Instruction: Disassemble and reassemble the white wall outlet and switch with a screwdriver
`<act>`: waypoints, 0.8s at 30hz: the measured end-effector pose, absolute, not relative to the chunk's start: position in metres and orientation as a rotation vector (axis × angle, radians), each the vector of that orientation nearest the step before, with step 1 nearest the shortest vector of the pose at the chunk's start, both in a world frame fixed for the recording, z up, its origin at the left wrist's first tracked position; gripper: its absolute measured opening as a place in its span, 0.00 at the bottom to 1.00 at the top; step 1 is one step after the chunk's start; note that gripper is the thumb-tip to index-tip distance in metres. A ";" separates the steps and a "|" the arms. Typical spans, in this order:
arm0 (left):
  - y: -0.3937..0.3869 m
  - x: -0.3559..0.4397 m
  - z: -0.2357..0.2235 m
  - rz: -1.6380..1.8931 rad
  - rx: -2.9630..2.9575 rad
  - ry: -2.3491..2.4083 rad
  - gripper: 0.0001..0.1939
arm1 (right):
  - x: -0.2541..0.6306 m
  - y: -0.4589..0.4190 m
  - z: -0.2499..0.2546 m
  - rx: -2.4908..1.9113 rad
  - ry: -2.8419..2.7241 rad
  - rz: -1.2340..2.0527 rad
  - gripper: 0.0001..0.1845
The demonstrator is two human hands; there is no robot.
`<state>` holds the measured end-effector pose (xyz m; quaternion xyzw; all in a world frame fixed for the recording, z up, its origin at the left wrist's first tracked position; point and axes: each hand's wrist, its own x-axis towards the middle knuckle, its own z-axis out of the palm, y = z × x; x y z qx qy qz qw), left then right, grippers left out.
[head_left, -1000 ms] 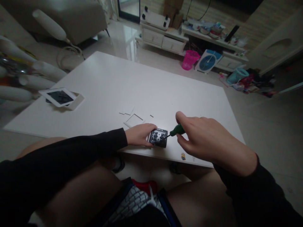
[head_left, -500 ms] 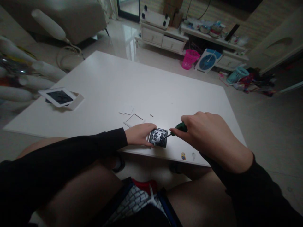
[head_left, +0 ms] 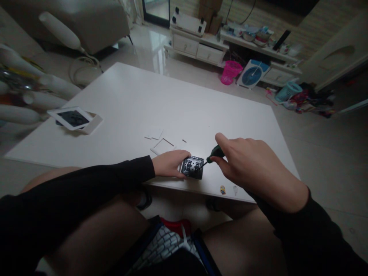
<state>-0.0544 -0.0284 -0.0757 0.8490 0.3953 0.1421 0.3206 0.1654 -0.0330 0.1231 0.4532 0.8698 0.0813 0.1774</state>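
My left hand [head_left: 171, 163] grips the left side of a square black wall switch [head_left: 193, 167], its inner mechanism bare and facing up, near the table's front edge. In my right hand [head_left: 244, 159] is a screwdriver [head_left: 216, 152] with a dark green handle. Its thin shaft slants down to the left, and the tip meets the right part of the switch. Just behind my left hand lies a white square frame [head_left: 162, 147]. Beyond it are thin white plates [head_left: 156, 133] and a small strip [head_left: 184, 140].
The white table [head_left: 178, 103] stretches ahead. A small yellow minion figure [head_left: 222, 189] and a pale key-shaped piece [head_left: 235, 190] lie near its front edge. At the left sits a white-framed tablet-like panel [head_left: 73, 117] on an open box [head_left: 93, 123].
My right hand has turned slightly on the screwdriver handle, its thumb and forefinger shifting. My left hand and the wall switch stay where they were.
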 end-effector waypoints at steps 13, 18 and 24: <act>-0.027 -0.056 -0.079 0.375 2.201 1.022 0.33 | 0.163 -0.032 0.120 1.336 2.468 0.302 0.28; -0.028 -0.056 -0.079 0.381 2.217 1.019 0.33 | 0.165 -0.031 0.118 1.364 2.445 0.346 0.31; -0.028 -0.056 -0.079 0.391 2.216 1.013 0.33 | 0.164 -0.031 0.115 1.373 2.467 0.304 0.26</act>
